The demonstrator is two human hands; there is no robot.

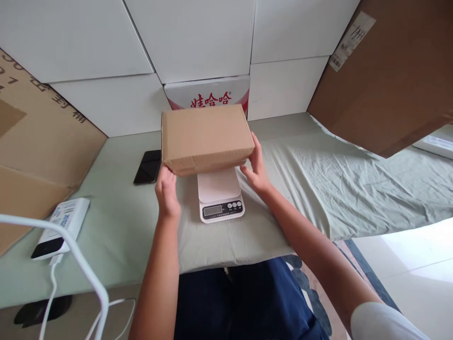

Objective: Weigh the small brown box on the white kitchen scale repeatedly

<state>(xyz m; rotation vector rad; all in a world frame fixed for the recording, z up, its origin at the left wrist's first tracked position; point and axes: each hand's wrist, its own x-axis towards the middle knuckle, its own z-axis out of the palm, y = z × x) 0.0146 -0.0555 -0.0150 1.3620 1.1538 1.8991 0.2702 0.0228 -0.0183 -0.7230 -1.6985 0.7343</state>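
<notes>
A closed brown cardboard box (207,134) is held between my two hands over a white kitchen scale (221,203). My left hand (167,191) grips the box at its lower left corner, and my right hand (257,165) has its fingers on the right end. The box covers the back part of the scale's platform; whether it touches the platform I cannot tell. The scale's display and buttons face me, and no digits can be made out on the display.
A black phone (147,167) lies left of the box. Farther left is a white power bank (63,229) with a white cable (53,278). A white carton with red lettering (212,92) stands behind. Large cardboard sheets (382,75) flank the green cloth (300,189).
</notes>
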